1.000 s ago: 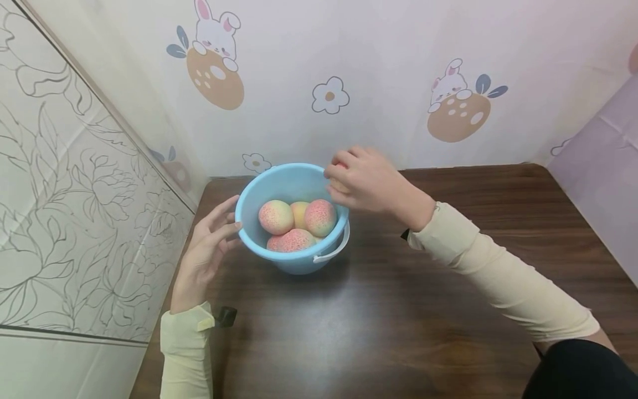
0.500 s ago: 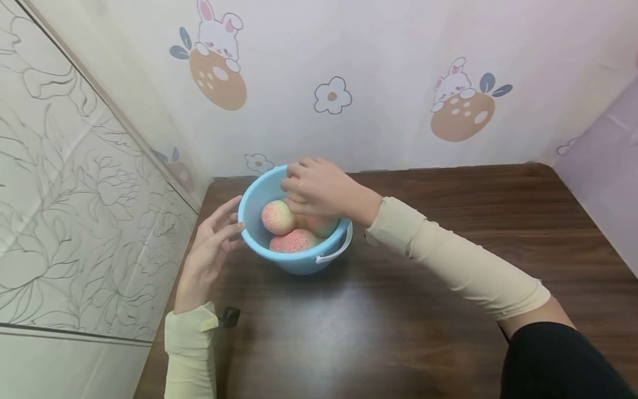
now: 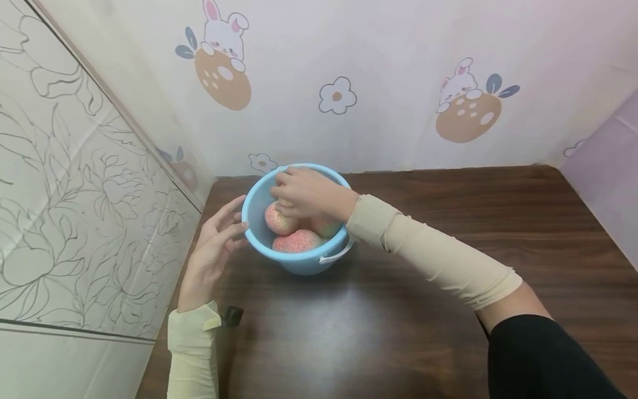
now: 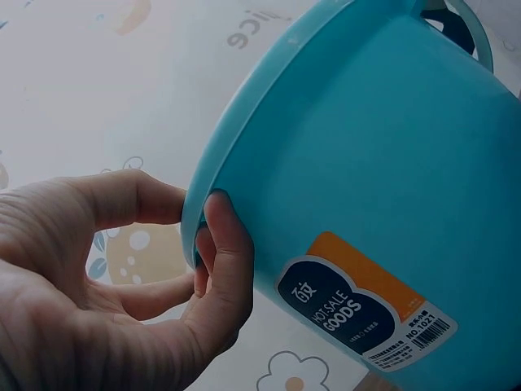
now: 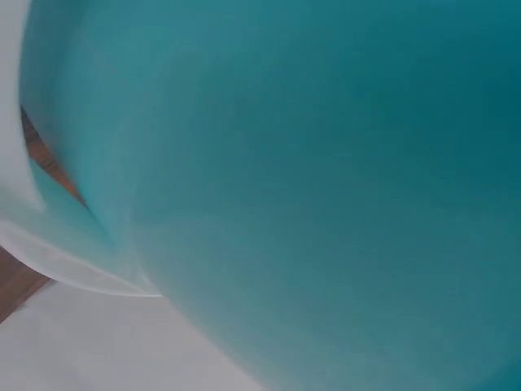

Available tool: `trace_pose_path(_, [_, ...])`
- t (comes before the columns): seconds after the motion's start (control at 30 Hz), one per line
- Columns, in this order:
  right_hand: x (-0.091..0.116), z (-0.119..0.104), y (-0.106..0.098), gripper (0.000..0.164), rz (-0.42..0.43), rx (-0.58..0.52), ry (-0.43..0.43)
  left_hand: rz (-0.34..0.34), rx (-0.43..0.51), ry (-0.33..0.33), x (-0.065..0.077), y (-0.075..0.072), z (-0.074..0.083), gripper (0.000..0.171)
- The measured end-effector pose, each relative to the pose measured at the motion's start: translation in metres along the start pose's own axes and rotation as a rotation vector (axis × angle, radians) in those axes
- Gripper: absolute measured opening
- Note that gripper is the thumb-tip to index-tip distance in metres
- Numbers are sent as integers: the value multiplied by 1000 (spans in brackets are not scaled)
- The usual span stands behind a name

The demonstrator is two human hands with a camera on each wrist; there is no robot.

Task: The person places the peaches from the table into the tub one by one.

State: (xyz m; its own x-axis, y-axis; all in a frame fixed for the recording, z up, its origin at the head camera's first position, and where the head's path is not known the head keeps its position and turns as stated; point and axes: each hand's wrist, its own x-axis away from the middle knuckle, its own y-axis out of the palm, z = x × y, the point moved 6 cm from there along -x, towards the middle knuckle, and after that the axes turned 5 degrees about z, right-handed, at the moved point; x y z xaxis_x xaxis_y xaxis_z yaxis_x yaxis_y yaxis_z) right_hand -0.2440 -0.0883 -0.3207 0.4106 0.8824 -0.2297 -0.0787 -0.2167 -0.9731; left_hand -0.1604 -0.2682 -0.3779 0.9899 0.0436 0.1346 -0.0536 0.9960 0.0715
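A light blue bucket (image 3: pixel 305 267) stands on the table in the head view. My left hand (image 3: pixel 211 252) pinches its left rim between thumb and fingers, as the left wrist view also shows. My right hand (image 3: pixel 309 191) reaches into the bucket from the right with curled fingers. It holds a peach, mostly hidden beneath the hand. Below and beside it lie several speckled pink-and-yellow peaches, among them one at the left (image 3: pixel 280 219) and a pinker one in front (image 3: pixel 301 241). In the right wrist view only the bucket's blurred wall (image 5: pixel 309 187) fills the frame; the right hand is not seen there.
A dark wooden table (image 3: pixel 423 332) extends in front of and right of the bucket. Behind it is a wall covering (image 3: pixel 389 122) with rabbit prints, and a floral panel (image 3: pixel 99 221) borders the left. The bucket's white handle (image 3: pixel 336 256) hangs on its right side.
My right hand has moved left and down from over the bucket's right rim into the bucket, carrying a peach. My left hand stays on the rim. The view has shifted slightly.
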Motion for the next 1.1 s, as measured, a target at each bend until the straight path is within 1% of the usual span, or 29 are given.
trace_pose_path(0.23, [-1, 1, 0, 18, -2, 37, -10, 1, -6, 9, -1, 1, 1, 63])
trace_pose_path(0.33, [-2, 2, 0, 18, -11, 41, -2, 1, -7, 9, -1, 1, 1, 63])
trace_pose_path(0.4, [-2, 3, 0, 20, -30, 47, 8, -1, -2, 7, -1, 1, 0, 63])
trace_pose_path(0.57, [-2, 10, 0, 26, -71, 8, 63, -6, 10, 2, -1, 2, -1, 63])
trace_pose_path(0.7, [1, 16, -8, 28, -30, -30, 90, 1, 9, 5, -1, 2, -1, 63])
trace_pose_path(0.87, [11, 25, -23, 25, 51, -79, 141, 4, 11, 7, -1, 2, 0, 63])
trace_pose_path(1.0, [25, 36, -32, 22, 97, -105, 219, 7, 14, 6, 0, 2, 0, 63])
trace_pose_path(1.1, [38, 44, -34, 24, 97, -134, 310, 11, 7, 1, 0, 2, 0, 63])
